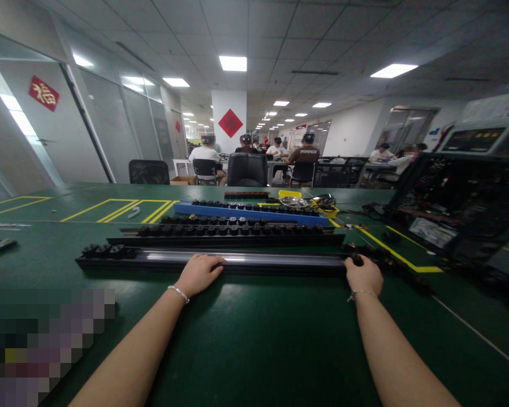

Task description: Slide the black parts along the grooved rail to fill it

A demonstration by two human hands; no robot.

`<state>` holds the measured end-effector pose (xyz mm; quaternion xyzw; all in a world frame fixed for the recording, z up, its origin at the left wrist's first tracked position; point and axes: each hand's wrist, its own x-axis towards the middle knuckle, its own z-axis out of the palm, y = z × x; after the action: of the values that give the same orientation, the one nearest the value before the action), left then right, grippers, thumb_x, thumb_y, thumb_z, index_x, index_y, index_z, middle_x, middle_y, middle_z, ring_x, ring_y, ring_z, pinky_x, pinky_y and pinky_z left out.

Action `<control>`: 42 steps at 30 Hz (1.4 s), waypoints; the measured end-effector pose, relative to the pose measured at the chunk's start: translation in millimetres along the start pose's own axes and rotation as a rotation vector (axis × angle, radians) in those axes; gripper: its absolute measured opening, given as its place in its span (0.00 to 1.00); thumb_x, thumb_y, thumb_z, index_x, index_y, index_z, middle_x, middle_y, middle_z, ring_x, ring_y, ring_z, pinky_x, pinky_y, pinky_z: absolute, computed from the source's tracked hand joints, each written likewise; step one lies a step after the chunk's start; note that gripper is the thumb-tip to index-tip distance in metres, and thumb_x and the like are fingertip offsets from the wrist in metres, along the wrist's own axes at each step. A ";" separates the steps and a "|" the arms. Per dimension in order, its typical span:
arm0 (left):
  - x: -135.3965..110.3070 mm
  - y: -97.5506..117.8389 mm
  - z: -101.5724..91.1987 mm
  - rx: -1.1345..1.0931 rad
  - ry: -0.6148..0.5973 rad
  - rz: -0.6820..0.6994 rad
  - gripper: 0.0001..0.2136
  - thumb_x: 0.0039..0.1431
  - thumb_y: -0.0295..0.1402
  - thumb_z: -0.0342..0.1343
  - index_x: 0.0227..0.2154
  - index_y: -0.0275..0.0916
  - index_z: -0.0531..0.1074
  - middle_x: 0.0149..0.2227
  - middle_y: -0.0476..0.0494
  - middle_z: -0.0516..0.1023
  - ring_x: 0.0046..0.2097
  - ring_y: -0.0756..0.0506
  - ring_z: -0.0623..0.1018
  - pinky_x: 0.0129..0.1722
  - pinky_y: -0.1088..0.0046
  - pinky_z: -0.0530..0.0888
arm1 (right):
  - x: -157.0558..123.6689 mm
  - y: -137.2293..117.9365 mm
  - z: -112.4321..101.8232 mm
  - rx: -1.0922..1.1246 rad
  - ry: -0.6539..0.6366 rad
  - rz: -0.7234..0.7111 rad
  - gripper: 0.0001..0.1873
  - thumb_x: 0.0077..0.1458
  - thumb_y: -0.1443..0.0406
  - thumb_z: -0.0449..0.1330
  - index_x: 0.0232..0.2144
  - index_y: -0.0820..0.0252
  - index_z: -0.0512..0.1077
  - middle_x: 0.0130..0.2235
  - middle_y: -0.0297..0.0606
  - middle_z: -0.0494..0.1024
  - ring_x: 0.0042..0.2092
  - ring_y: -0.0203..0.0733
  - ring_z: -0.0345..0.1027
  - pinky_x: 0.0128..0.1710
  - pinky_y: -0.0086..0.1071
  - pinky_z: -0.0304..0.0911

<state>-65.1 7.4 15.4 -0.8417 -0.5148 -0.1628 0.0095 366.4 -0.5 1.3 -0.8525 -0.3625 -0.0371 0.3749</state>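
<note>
A long black rail with a shiny metal strip along its top lies crosswise on the green table. Several small black round parts sit at its left end. My left hand grips the rail's near side left of its middle, fingers over the top and thumb to the right. At the right end, my right hand is closed around a small black part, held against the rail; its exact kind is too small to make out. Behind lies a second black rail lined with similar black parts.
A blue rail bearing black parts lies farther back, near a metal dish and yellow bins. More black parts trail to the right. An opened black machine housing stands at right. Several people sit beyond the table.
</note>
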 end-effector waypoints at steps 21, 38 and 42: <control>-0.5 -3.8 3.7 0.009 -0.007 -0.010 0.16 0.58 0.40 0.45 0.44 0.43 0.72 0.44 0.46 0.77 0.47 0.43 0.74 0.47 0.64 0.65 | -1.1 0.2 2.8 -0.003 -0.003 0.051 0.25 0.49 0.56 0.51 0.47 0.63 0.70 0.44 0.50 0.70 0.44 0.53 0.64 0.44 0.43 0.60; -1.3 -6.0 4.8 0.031 0.015 0.002 0.15 0.59 0.39 0.45 0.44 0.44 0.72 0.43 0.47 0.78 0.45 0.44 0.75 0.46 0.65 0.65 | -0.7 -2.3 2.2 -0.013 -0.017 0.077 0.26 0.51 0.57 0.51 0.49 0.66 0.68 0.46 0.52 0.69 0.46 0.52 0.63 0.47 0.41 0.59; -1.4 -6.2 5.0 0.031 0.021 0.008 0.15 0.58 0.39 0.45 0.43 0.44 0.72 0.43 0.46 0.78 0.45 0.44 0.75 0.46 0.65 0.65 | -0.9 -3.0 0.9 -0.008 -0.028 0.087 0.27 0.52 0.57 0.50 0.50 0.67 0.67 0.48 0.54 0.68 0.48 0.53 0.62 0.48 0.41 0.58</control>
<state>-69.7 10.0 9.3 -0.8416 -0.5139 -0.1637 0.0286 363.6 0.9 2.2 -0.8694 -0.3302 -0.0103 0.3673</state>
